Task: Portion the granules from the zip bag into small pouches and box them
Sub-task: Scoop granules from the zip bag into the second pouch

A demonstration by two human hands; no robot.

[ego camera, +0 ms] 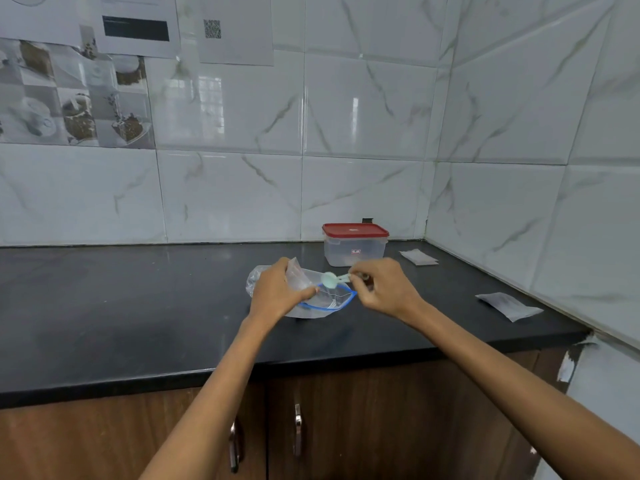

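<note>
White marble-look tiled walls meeting in a corner, above a black bench (138, 306) with brown wooden cupboard doors (381, 420) below.

Near the bench middle, a clear zip bag (322, 301) with a blue zip rim, mouth gaping open toward the right. Left hand (277, 292) on the bag's left side, fingers curled round a small clear pouch (297, 273) held upright over the bag. Right hand (384, 289) just right of the bag's mouth, fingers pinching the handle of a pale green scoop (330, 279), its bowl poised above the open mouth and close beside the pouch. Granules too faint to make out.

Just behind the bag, toward the wall, a clear plastic box (355, 249) with a red lid, closed; small red label on its front, lettering too small to read. Right of the box, a flat pouch (418, 257) lying on the bench; farther right and nearer the front edge, another flat pouch (509, 306).

High on the wall left of the bag, taped paper sheets (138, 26), one with a QR code (212, 28), text unreadable.
</note>
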